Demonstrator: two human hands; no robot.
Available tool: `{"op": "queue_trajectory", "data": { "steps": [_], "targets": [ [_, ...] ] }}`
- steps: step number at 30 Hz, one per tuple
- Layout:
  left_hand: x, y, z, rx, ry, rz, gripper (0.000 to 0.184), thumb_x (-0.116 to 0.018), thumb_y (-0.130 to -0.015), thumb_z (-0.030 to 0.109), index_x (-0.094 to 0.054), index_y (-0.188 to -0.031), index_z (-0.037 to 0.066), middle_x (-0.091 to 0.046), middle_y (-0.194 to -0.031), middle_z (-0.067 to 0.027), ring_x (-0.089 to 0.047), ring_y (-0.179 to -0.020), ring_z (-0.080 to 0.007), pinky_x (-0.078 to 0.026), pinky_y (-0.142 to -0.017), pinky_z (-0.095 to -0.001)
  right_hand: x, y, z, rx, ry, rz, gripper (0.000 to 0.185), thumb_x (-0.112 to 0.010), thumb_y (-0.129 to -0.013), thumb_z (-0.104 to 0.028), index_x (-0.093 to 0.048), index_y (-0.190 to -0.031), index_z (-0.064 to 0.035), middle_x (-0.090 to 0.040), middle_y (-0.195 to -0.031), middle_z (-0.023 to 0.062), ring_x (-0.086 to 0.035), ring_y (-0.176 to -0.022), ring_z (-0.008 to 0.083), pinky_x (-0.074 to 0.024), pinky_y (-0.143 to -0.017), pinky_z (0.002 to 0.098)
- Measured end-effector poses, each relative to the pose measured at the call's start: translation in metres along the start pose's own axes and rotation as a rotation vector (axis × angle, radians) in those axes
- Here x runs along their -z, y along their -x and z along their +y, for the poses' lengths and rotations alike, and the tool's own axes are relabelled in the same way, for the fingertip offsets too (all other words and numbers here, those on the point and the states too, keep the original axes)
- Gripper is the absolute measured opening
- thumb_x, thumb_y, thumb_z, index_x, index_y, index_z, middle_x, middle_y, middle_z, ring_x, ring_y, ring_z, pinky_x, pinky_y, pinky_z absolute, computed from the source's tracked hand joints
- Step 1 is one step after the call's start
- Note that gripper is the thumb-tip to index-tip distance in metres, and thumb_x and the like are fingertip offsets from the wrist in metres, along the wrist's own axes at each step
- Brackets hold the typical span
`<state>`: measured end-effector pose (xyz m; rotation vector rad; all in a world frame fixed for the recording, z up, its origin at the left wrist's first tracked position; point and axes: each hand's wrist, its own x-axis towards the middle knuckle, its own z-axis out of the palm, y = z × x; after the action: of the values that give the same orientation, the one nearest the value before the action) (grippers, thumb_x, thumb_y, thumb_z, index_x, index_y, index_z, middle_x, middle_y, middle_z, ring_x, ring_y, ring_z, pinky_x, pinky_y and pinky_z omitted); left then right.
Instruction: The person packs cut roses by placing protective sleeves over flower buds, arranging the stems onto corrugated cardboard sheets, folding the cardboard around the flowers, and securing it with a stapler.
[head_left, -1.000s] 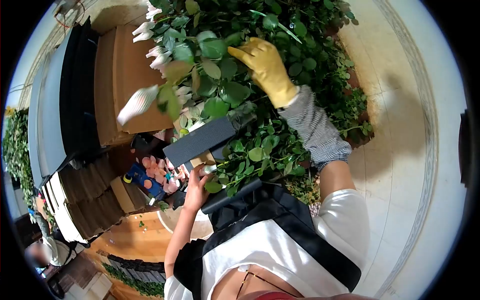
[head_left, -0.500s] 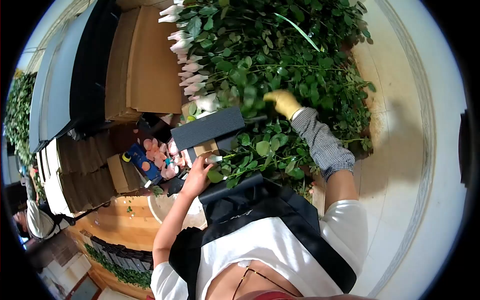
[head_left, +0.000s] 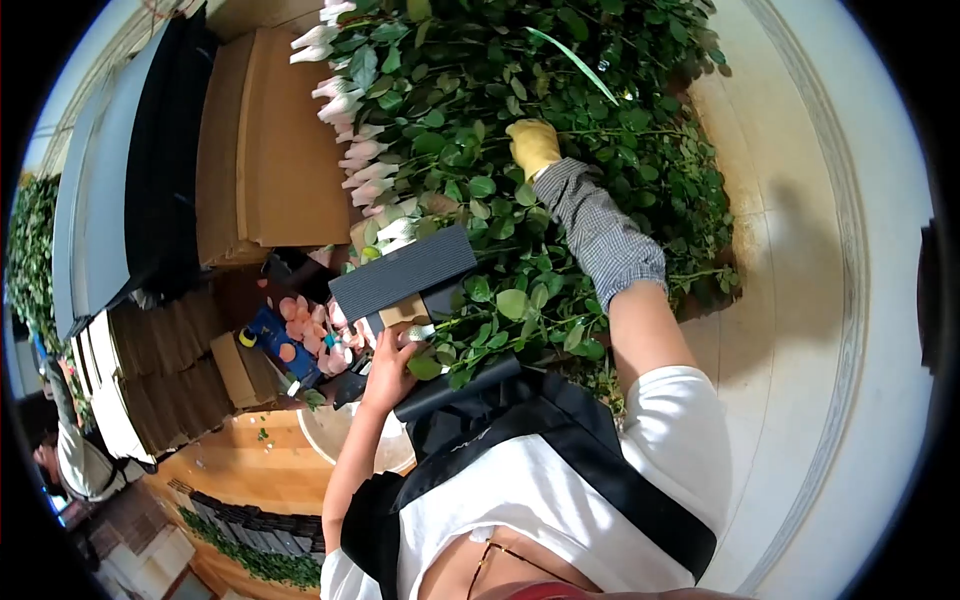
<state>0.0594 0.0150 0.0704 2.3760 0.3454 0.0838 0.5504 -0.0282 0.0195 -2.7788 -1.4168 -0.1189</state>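
Low in the middle, my bare left hand has its fingers closed around the head end of a white rose, whose leafy stem runs off to the right. Just above that hand are a small cardboard piece and a dark ribbed board. My right hand, in a yellow glove and checked sleeve, is in the big pile of roses. Its fingers look curled down into the leaves; what they hold is hidden. Pale pink rose heads line the pile's left edge.
Cardboard sheets and dark boards stand at the left. Loose pink petals lie beside a blue box. A round white bin is below. A person is at far left.
My right hand has moved up and left, deeper over the rose pile, and its fingers have curled. My left hand stays at the white rose. The whole view has shifted slightly.
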Motion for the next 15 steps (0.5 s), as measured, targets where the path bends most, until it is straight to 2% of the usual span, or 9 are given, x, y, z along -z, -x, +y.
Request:
{"op": "queue_trajectory", "data": {
  "steps": [2, 4, 6, 8, 9, 11, 12, 13, 15],
  "targets": [
    [-0.006, 0.000, -0.002, -0.003, 0.026, 0.054, 0.043, -0.074, -0.061, -0.003, -0.068, -0.103, 0.003, -0.053, -0.132, -0.0185, -0.053, -0.116, -0.0410, -0.047, -0.099, -0.0478, 0.025, 0.002, -0.011, 0.035, -0.109, 0.104, 0.018, -0.069, -0.081, -0.013, -0.073, -0.098, -0.0093, -0.072, -0.109, 0.0082, -0.066, -0.107, 0.0281, -0.0499, -0.098, 0.0415],
    [-0.006, 0.001, -0.002, 0.005, 0.039, 0.054, 0.041, -0.075, -0.061, -0.002, -0.066, -0.101, 0.004, -0.053, -0.133, -0.0180, -0.053, -0.116, -0.0406, -0.048, -0.098, -0.0479, 0.046, 0.021, -0.024, 0.192, -0.203, 0.492, 0.023, -0.069, -0.082, -0.014, -0.069, -0.104, -0.0099, -0.071, -0.106, 0.0067, -0.066, -0.104, 0.0289, -0.0466, -0.101, 0.0450],
    [-0.002, 0.001, 0.002, 0.029, 0.017, 0.027, 0.046, -0.075, -0.061, -0.004, -0.068, -0.106, 0.000, -0.055, -0.130, -0.0211, -0.054, -0.119, -0.0407, -0.049, -0.101, -0.0448, 0.070, 0.032, -0.018, 0.217, -0.342, 0.389, 0.020, -0.073, -0.078, -0.011, -0.069, -0.098, -0.0066, -0.071, -0.103, 0.0097, -0.065, -0.101, 0.0324, -0.0508, -0.094, 0.0436],
    [-0.004, 0.002, -0.002, 0.029, 0.011, 0.019, 0.047, -0.074, -0.061, -0.005, -0.068, -0.108, 0.001, -0.054, -0.131, -0.0209, -0.053, -0.121, -0.0412, -0.048, -0.102, -0.0444, 0.046, 0.033, 0.027, -0.020, -0.084, 0.027, 0.024, -0.063, -0.083, -0.012, -0.072, -0.106, -0.0097, -0.072, -0.100, 0.0143, -0.068, -0.092, 0.0369, -0.0552, -0.083, 0.0455],
    [-0.004, 0.003, -0.002, 0.020, 0.014, 0.020, 0.048, -0.073, -0.061, -0.005, -0.068, -0.108, 0.001, -0.054, -0.132, -0.0208, -0.053, -0.121, -0.0414, -0.048, -0.102, -0.0449, 0.021, 0.034, 0.061, -0.015, -0.049, 0.155, 0.026, -0.061, -0.082, -0.013, -0.072, -0.106, -0.0099, -0.073, -0.098, 0.0151, -0.069, -0.092, 0.0367, -0.0556, -0.081, 0.0456],
    [-0.002, 0.003, 0.000, 0.043, 0.003, 0.014, 0.049, -0.073, -0.062, -0.006, -0.067, -0.110, 0.002, -0.053, -0.134, -0.0207, -0.052, -0.124, -0.0421, -0.047, -0.103, -0.0467, 0.075, 0.048, 0.062, -0.012, -0.092, 0.358, 0.027, -0.060, -0.079, -0.007, -0.073, -0.103, -0.0088, -0.073, -0.094, 0.0166, -0.069, -0.090, 0.0379, -0.0559, -0.080, 0.0446],
    [-0.004, 0.004, 0.001, 0.073, 0.010, 0.029, 0.049, -0.073, -0.062, -0.006, -0.067, -0.110, 0.002, -0.053, -0.134, -0.0207, -0.052, -0.124, -0.0421, -0.047, -0.103, -0.0467, 0.090, 0.051, 0.059, -0.070, -0.133, 0.380, 0.027, -0.061, -0.077, -0.002, -0.072, -0.102, -0.0063, -0.072, -0.097, 0.0171, -0.068, -0.091, 0.0390, -0.0554, -0.081, 0.0450],
    [-0.005, 0.004, 0.001, 0.037, 0.025, 0.059, 0.048, -0.071, -0.062, -0.005, -0.067, -0.109, 0.004, -0.052, -0.132, -0.0202, -0.052, -0.119, -0.0424, -0.046, -0.102, -0.0476, 0.107, 0.056, 0.060, 0.051, -0.274, 0.444, 0.031, -0.062, -0.075, 0.003, -0.069, -0.105, -0.0023, -0.070, -0.104, 0.0210, -0.066, -0.097, 0.0411, -0.0548, -0.086, 0.0442],
    [-0.004, 0.004, 0.000, -0.002, 0.039, 0.088, 0.048, -0.067, -0.062, -0.005, -0.067, -0.109, 0.006, -0.052, -0.131, -0.0201, -0.051, -0.116, -0.0425, -0.046, -0.101, -0.0481, 0.168, 0.084, 0.029, 0.114, -0.582, 0.382, 0.048, -0.057, -0.071, 0.016, -0.067, -0.115, -0.0008, -0.069, -0.113, 0.0190, -0.068, -0.102, 0.0342, -0.0540, -0.087, 0.0407]
  ]
}}
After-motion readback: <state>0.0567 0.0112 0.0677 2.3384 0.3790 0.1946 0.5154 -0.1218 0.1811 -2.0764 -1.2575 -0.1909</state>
